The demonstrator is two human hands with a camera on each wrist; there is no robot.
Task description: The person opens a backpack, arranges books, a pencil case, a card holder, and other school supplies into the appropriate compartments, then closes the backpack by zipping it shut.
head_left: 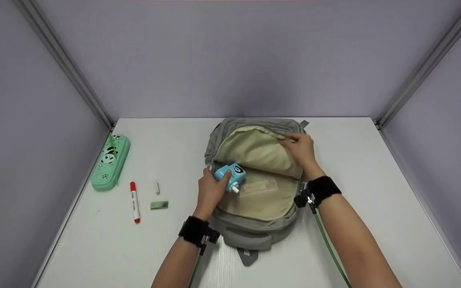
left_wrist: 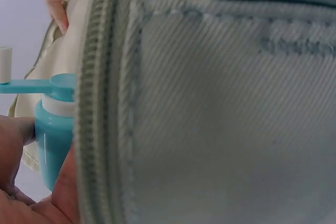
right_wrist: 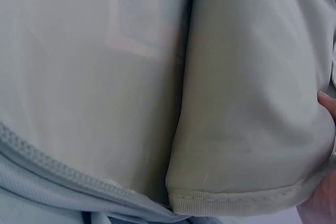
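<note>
A grey backpack (head_left: 250, 238) lies unzipped, its cream lining (head_left: 268, 204) exposed. Between thumb and fingers, my left hand (head_left: 211, 191) holds a light-blue hand-crank pencil sharpener (head_left: 230, 173) with a panda face over the left side of the opening. The left wrist view shows the sharpener's crank arm (left_wrist: 26, 86) and white knob; the bag's zipper edge (left_wrist: 100, 98) covers part of it. At the upper right of the bag, my right hand (head_left: 300, 150) pinches the flap's edge, holding it back. In the right wrist view only a little of that hand (right_wrist: 320, 198) shows beside the lining.
Left of the bag on the white table (head_left: 166, 256) lie a green panda pencil case (head_left: 111, 162), a red-capped marker (head_left: 135, 203), a small white eraser (head_left: 157, 188) and a small green block (head_left: 159, 205). Grey panels (head_left: 250, 60) enclose the table at the back and sides.
</note>
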